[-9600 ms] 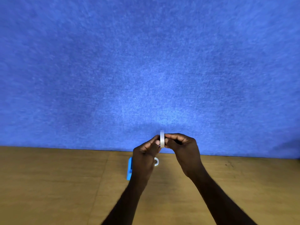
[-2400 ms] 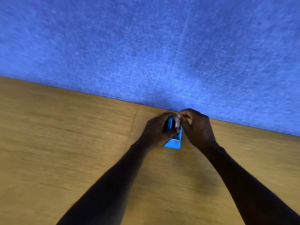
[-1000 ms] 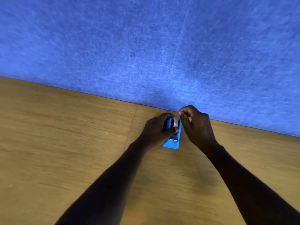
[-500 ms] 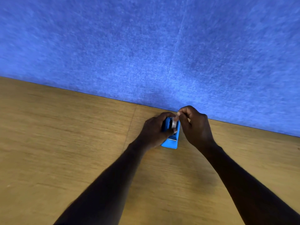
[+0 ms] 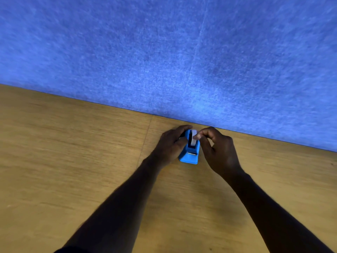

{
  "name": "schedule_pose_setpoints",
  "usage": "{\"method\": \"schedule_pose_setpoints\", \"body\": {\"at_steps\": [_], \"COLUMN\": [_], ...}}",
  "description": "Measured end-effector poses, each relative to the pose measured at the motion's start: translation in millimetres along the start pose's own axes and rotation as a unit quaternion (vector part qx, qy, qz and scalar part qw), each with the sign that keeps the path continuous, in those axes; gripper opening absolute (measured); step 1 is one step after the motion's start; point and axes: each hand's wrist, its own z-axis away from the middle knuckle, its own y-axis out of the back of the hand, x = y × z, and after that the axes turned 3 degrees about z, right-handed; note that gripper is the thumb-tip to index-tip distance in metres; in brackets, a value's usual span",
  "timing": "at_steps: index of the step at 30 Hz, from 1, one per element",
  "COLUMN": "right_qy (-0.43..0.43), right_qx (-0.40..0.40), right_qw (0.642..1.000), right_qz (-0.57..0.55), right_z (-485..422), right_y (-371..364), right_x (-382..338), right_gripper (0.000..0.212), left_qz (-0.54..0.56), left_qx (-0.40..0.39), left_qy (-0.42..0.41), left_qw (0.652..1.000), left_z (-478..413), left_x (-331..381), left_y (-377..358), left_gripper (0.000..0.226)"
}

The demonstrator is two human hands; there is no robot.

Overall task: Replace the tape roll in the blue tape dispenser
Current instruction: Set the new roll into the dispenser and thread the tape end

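The blue tape dispenser [image 5: 189,156] stands on the wooden table [image 5: 73,161] close to the blue wall, its cutter end toward me. A white tape roll [image 5: 193,138] sits upright in its slot. My left hand [image 5: 171,143] wraps the dispenser's left side and back. To the right, my right hand [image 5: 217,150] pinches the top of the roll between thumb and forefinger. The dispenser's far end is hidden behind my fingers.
A blue felt wall panel [image 5: 182,52] rises straight behind the dispenser, with a vertical seam above it. A joint line runs across the table surface left of my left hand.
The roll, held in the air in the oldest frame, now sits in the dispenser. Over the last second my right fingers have stayed pinched at the roll's top and shifted slightly.
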Motion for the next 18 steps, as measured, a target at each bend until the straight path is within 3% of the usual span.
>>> {"method": "schedule_pose_setpoints", "body": {"at_steps": [7,13,18], "right_qy": [0.075,0.089,0.117], "right_qx": [0.000,-0.021,0.019], "right_qw": [0.997,0.993,0.986], "right_qz": [0.028,0.070,0.115], "right_z": [19,29,37], "right_y": [-5,-13,-19], "right_x": [-5,-2,-1], "right_gripper": [0.022,0.025,0.025], "left_qz": [-0.036,-0.053,-0.067], "left_qx": [-0.005,-0.010,0.002], "left_qy": [-0.033,-0.044,-0.056], "left_qw": [0.999,0.998,0.996], "left_z": [1,2,3], "left_x": [-2,-2,-3], "left_y": [-1,-1,-3], "left_gripper": [0.054,0.055,0.056]}}
